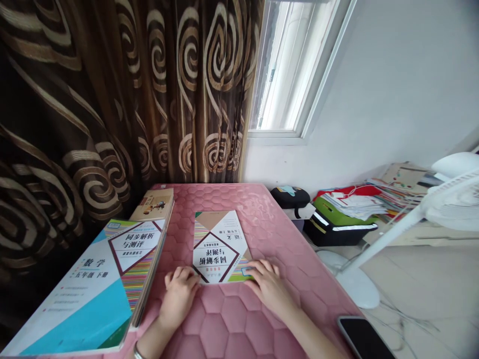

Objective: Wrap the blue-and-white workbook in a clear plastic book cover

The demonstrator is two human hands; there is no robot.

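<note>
A thin workbook [216,249] with a white, tan and striped cover lies flat on the pink quilted cloth [224,324], its print upside down to me. My left hand [179,291] is closed at the workbook's near left corner, fingers curled and thumb side against the edge. At the near right corner, my right hand [267,286] has its fingertips over the striped part of the cover and its thumb along the bottom edge, pinching the corner. A metal bracelet [138,350] circles my left wrist.
To the left rises a stack of books [93,284], a mathematics workbook on top. A phone [364,338] lies near the right edge. Brown patterned curtain [187,89] hangs behind. Beyond the right side are a black case [290,197], a green-black bag [339,224] and a white fan [392,234].
</note>
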